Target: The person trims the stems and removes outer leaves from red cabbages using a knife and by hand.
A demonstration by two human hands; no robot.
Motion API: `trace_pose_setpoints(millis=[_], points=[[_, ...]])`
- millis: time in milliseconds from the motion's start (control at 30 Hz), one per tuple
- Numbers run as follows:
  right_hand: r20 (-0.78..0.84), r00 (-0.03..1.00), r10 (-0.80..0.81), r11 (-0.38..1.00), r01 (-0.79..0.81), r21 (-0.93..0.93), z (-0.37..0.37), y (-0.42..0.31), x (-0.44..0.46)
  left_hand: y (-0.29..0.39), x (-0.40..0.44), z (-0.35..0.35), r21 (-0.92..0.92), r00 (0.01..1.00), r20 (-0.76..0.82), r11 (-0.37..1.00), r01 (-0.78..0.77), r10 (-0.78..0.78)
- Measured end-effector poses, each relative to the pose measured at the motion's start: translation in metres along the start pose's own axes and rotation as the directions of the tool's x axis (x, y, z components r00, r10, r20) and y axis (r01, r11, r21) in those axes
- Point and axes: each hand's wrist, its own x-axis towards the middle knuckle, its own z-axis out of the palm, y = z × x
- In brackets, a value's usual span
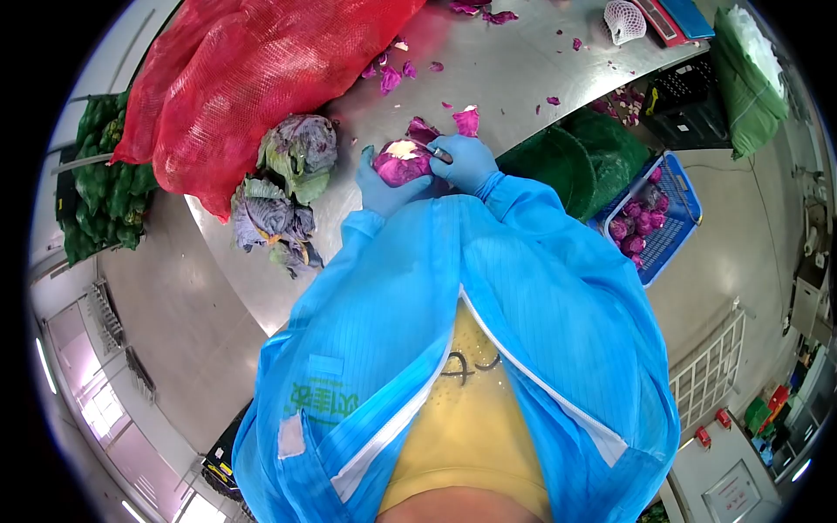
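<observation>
My left hand (385,190), in a blue glove, is wrapped round the near-left side of a red cabbage (397,169) on the metal table. A pale cut patch shows on top of the cabbage. My right hand (469,163), gloved too, is closed round a small knife (443,155) against the cabbage's right side. Only a short piece of the knife shows; its blade is mostly hidden. Just beyond my hands lies a loose purple leaf (466,121). Left of my left hand are two untrimmed cabbages (301,152) with dull outer leaves.
A large red mesh sack (261,87) covers the table's far left. Leaf scraps (391,79) lie on the metal table (514,74). To the right stand a green bin (554,166), a blue crate (673,235) holding several trimmed cabbages, and a black crate (687,105).
</observation>
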Motion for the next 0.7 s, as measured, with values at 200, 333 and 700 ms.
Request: trace_pose_setpoints(millis=[200, 333, 700], points=[[-0.241, 0.961, 0.135, 0.990, -0.122, 0.065, 0.017, 0.009, -0.009, -0.005, 0.012, 0.000, -0.461, 0.965, 0.183, 0.851, 0.253, -0.188], [-0.358, 0.862, 0.358, 0.933, -0.317, 0.168, 0.007, 0.042, -0.017, 0.038, 0.008, -0.028, -0.731, 0.752, 0.448, 0.285, 0.619, -0.484], [-0.208, 0.908, 0.363, 0.932, -0.355, 0.077, -0.030, 0.034, -0.022, -0.008, 0.025, 0.022, -0.707, 0.986, 0.166, 0.697, 0.122, -0.004]])
